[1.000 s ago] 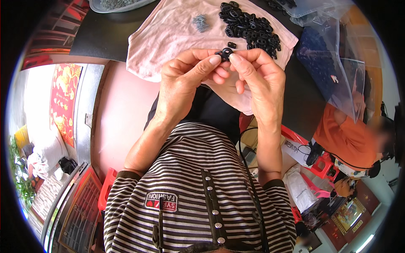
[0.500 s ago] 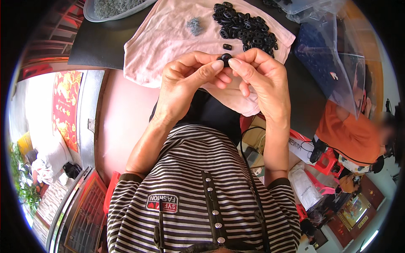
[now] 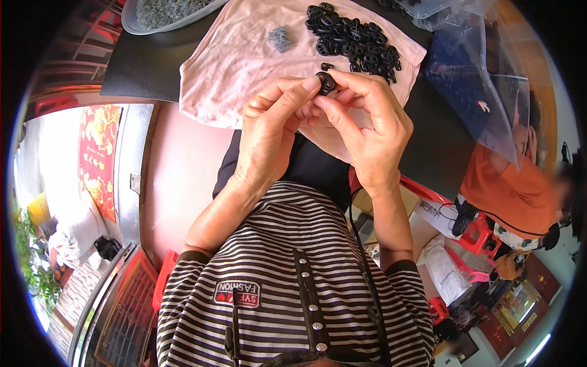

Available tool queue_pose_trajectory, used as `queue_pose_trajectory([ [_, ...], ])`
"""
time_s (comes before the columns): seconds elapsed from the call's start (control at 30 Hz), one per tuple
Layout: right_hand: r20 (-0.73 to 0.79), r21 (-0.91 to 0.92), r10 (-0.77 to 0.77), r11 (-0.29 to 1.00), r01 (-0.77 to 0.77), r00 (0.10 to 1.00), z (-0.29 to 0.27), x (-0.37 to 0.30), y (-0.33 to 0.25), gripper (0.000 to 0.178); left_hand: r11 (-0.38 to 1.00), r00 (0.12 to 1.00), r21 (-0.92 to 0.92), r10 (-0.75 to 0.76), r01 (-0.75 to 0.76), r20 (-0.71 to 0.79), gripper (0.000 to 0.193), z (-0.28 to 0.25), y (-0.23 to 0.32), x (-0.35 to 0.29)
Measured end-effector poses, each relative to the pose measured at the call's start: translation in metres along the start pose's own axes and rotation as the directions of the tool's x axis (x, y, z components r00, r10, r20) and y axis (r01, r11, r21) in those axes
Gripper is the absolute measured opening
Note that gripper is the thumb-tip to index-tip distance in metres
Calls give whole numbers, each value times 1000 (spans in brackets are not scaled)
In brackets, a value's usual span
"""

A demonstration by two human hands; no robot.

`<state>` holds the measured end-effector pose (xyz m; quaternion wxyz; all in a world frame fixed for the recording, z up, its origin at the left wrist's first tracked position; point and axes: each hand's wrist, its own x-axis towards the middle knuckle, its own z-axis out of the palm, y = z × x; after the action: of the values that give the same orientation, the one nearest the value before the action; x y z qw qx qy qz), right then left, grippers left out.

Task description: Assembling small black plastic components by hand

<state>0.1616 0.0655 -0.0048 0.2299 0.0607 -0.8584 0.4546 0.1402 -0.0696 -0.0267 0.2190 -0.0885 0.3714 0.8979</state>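
Observation:
Pinched between both my hands is a small black plastic cord lock (image 3: 323, 79), oval, with its two holes facing up. My left hand (image 3: 269, 116) grips its left side with thumb and fingers. On the other side, the thumb and forefinger of my right hand (image 3: 379, 122) hold the same piece. Just beyond my fingertips a smaller black piece (image 3: 327, 65) lies on a pale pink cloth (image 3: 226, 73). Farther back on the cloth are a heap of black cord lock parts (image 3: 361, 46) and a little pile of thin silvery springs (image 3: 280, 38).
A tub (image 3: 130, 23) full of grey metal springs stands at the far left of the black table (image 3: 137, 67). Clear plastic (image 3: 504, 85) rises at the right, over a dark blue surface. Beyond it sits a person in an orange top (image 3: 510, 189), near red stools (image 3: 474, 238).
The cord lock has turned, so its two holes now show. My right hand has shifted its grip, and both hands have moved slightly.

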Motion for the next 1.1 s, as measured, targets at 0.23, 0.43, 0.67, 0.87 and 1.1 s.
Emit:
queue_pose_trajectory([
  [0.23, 69, 238, 130, 961, -143, 989, -12, 0, -5, 31, 986, 985, 96, 123, -135, 118, 18, 4, 3, 0],
  [0.43, 207, 443, 237, 842, -307, 949, -23, 0, -11, 24, 888, 863, 214, 295, -406, 411, 29, -17, 3, 12],
  [0.67, 224, 427, 235, 849, -312, 946, -28, -4, -4, 22, 863, 839, 244, 302, -442, 454, 26, -11, 3, 10],
  [0.87, 206, 405, 246, 860, -311, 947, -27, -9, 1, 17, 862, 862, 304, 250, -406, 441, 22, -13, -4, 13],
  [1.1, 165, 228, 212, 942, -246, 963, -46, -4, 14, 20, 743, 883, 539, 149, -397, 445, 26, -1, 1, 17],
])
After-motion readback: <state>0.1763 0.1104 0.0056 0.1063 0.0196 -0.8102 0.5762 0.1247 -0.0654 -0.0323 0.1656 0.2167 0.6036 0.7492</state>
